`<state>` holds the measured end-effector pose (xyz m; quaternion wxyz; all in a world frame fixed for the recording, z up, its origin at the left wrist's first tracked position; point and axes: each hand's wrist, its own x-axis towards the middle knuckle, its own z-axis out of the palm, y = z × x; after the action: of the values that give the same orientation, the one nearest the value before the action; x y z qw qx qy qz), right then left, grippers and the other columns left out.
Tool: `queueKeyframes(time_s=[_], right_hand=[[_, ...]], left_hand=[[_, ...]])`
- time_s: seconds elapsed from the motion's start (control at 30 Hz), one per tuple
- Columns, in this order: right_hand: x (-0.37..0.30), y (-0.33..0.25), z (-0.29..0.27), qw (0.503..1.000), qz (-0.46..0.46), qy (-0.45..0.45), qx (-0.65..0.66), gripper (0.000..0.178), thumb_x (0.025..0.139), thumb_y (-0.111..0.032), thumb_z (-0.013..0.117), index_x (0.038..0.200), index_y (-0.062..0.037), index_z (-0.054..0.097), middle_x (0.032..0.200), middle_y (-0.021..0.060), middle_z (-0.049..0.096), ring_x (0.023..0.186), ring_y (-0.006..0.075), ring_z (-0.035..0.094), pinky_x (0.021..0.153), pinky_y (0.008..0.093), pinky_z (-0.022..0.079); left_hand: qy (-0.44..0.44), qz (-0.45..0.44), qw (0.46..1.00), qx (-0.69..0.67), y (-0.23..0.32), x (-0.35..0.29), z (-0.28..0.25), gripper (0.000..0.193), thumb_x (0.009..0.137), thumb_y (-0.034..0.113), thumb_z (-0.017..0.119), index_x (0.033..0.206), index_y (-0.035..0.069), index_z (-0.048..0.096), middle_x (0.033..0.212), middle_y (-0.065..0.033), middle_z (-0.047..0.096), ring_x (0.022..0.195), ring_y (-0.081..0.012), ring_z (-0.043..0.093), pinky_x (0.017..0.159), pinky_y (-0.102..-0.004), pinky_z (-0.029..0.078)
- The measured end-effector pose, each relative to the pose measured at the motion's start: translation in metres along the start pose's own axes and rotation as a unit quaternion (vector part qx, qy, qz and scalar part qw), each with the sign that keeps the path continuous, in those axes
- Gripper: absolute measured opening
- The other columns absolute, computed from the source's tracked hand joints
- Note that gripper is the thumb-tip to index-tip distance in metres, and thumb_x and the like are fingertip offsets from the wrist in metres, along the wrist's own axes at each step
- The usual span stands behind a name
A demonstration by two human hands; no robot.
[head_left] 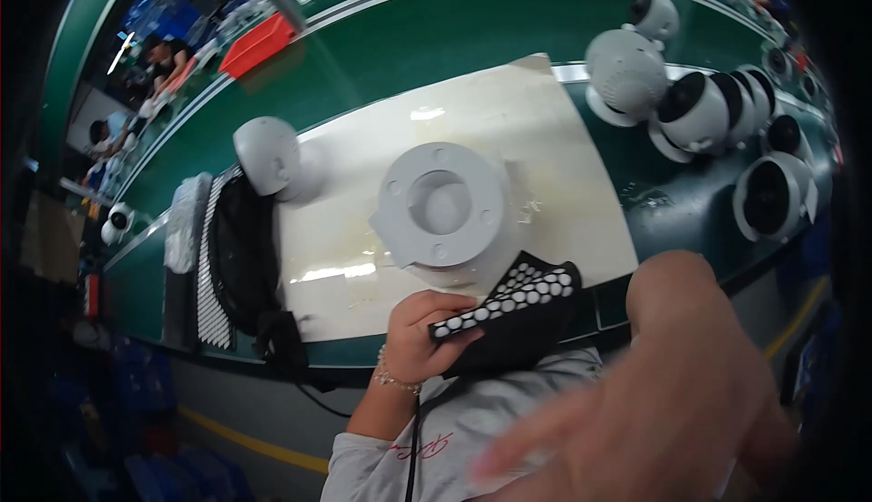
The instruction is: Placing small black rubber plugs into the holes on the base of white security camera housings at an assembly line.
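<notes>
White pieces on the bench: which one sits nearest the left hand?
The ring-topped piece centred on the cream board, just beyond the left hand; the rounded piece by the black bag and the cluster at right stand farther off.

Black flexible sheet with rows of white round dots [534, 294]: one end pinched in left hand [422, 328], bent, dotted faces showing, over front edge of green table [409, 57]. Pale grey round plastic housing [404, 184]: flat ring face up, central round recess, four small round marks, near middle of cream board [568, 170], well in from its edges.
</notes>
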<state>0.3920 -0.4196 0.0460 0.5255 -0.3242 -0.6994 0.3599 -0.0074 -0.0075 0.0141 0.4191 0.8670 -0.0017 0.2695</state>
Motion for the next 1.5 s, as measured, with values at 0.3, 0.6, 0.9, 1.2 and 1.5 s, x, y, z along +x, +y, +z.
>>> queueKeyframes(time_s=[0.3, 0.6, 0.9, 1.2, 1.5], right_hand=[[0.118, 0.053, 0.075, 0.998, -0.001, 0.019, 0.060, 0.067, 0.078, -0.046, 0.054, 0.112, 0.0109, 0.046, 0.116, 0.0243, 0.048, 0.103, 0.0300, 0.051, 0.092, 0.0350, 0.037], [0.202, 0.057, 0.093, 0.997, 0.022, -0.016, 0.069, 0.067, 0.078, -0.046, 0.055, 0.112, 0.0105, 0.047, 0.116, 0.0237, 0.048, 0.103, 0.0295, 0.051, 0.092, 0.0353, 0.037], [0.214, 0.058, 0.092, 0.995, 0.048, -0.029, 0.088, 0.066, 0.078, -0.046, 0.055, 0.112, 0.0100, 0.047, 0.115, 0.0232, 0.049, 0.103, 0.0291, 0.051, 0.092, 0.0356, 0.037], [0.267, 0.086, 0.112, 0.993, 0.041, -0.006, 0.114, 0.066, 0.077, -0.045, 0.056, 0.112, 0.0096, 0.047, 0.115, 0.0226, 0.049, 0.103, 0.0287, 0.051, 0.092, 0.0359, 0.037], [0.209, 0.060, 0.102, 0.989, 0.048, -0.044, 0.135, 0.065, 0.077, -0.045, 0.057, 0.112, 0.0092, 0.047, 0.115, 0.0221, 0.049, 0.102, 0.0283, 0.051, 0.092, 0.0362, 0.037]], left_hand=[[0.011, 0.003, 1.000, 0.008, -0.011, 0.003, 0.009, 0.023, 0.057, 0.009, 0.074, 0.074, 0.003, 0.059, 0.083, -0.0075, 0.063, 0.066, -0.0220, 0.060, 0.059, -0.0302, 0.046], [0.014, 0.039, 0.999, 0.013, -0.014, 0.002, 0.007, 0.023, 0.057, 0.009, 0.073, 0.074, 0.002, 0.059, 0.083, -0.0082, 0.063, 0.066, -0.0218, 0.059, 0.060, -0.0297, 0.046], [0.033, 0.051, 0.998, 0.021, -0.006, -0.001, 0.006, 0.022, 0.054, 0.009, 0.073, 0.070, 0.004, 0.057, 0.082, -0.0083, 0.063, 0.063, -0.0208, 0.058, 0.056, -0.0296, 0.045], [0.034, 0.051, 0.998, 0.033, -0.009, 0.004, 0.011, 0.024, 0.055, 0.012, 0.074, 0.067, 0.003, 0.056, 0.081, -0.0087, 0.063, 0.061, -0.0205, 0.058, 0.054, -0.0291, 0.045], [0.016, 0.059, 0.998, 0.011, -0.012, 0.000, 0.000, 0.023, 0.053, 0.010, 0.074, 0.068, 0.004, 0.057, 0.083, -0.0078, 0.063, 0.062, -0.0206, 0.058, 0.055, -0.0293, 0.045]])
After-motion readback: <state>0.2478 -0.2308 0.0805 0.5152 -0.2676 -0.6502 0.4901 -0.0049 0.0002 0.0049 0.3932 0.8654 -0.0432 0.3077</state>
